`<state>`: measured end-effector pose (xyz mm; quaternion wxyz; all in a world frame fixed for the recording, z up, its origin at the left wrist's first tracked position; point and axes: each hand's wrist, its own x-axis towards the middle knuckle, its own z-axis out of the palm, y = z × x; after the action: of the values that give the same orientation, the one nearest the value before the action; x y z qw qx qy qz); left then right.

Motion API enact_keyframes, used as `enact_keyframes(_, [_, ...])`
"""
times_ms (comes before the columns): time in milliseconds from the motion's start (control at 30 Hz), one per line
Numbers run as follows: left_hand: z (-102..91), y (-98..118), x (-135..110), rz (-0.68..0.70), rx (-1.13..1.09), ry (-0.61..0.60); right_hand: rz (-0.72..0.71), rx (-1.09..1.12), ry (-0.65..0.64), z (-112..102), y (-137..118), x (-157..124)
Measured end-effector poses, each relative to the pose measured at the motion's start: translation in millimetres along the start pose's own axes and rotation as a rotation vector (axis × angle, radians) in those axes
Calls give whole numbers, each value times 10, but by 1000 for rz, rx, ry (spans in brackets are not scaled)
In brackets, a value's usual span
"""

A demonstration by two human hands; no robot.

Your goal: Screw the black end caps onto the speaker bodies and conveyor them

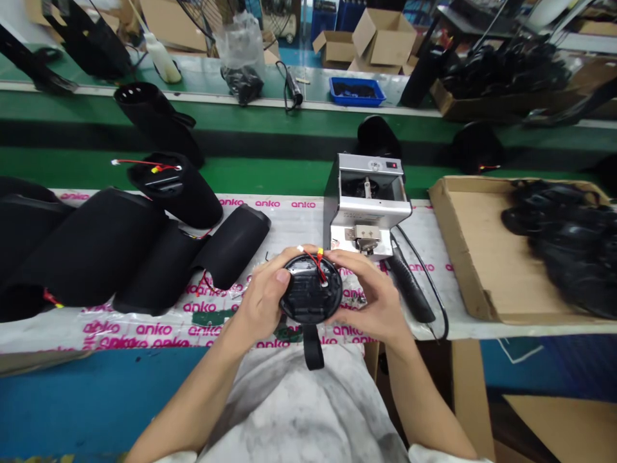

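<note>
Between both hands is a round black end cap (311, 299), its ribbed inner side facing up. Red wires with a yellow and a white connector (319, 257) rise from it, and a black strap (313, 347) hangs from its lower edge. My left hand (263, 296) grips the left rim, thumb on top. My right hand (371, 292) curls round the right rim with its fingers at the top edge and thumb low. Just beyond the right hand stands a silver screw-feeder machine (369, 206). A black-handled tool (409, 283) with a cord lies beside it.
Several black fabric-covered cylinders (101, 244) lie on the left of the printed bench covering (159, 329). At right, a cardboard tray (482, 270) holds black parts (573, 251). Behind runs a green conveyor (270, 154); a blue tray (357, 91) sits on the far ledge.
</note>
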<state>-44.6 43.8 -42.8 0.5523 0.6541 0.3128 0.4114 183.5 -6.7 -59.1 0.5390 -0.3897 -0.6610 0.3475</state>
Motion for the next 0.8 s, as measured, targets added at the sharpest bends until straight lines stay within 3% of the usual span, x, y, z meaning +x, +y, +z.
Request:
enact_keyframes(100, [25, -15, -18, -27, -77, 10, 13, 6, 74, 92, 28, -131])
enact_keyframes(233, [28, -25, -38, -6, -32, 10, 96, 140, 153, 322, -126, -244])
enact_keyframes(367, [16, -26, -62, 0, -6, 51, 218, 363, 396, 609, -294, -186])
enact_keyframes(467, [17, -18, -77, 1, -37, 58, 220, 349, 518, 761, -324, -112])
enact_keyframes(800, [87, -49, -128, -104, -183, 119, 227, 424, 641, 852, -293, -136])
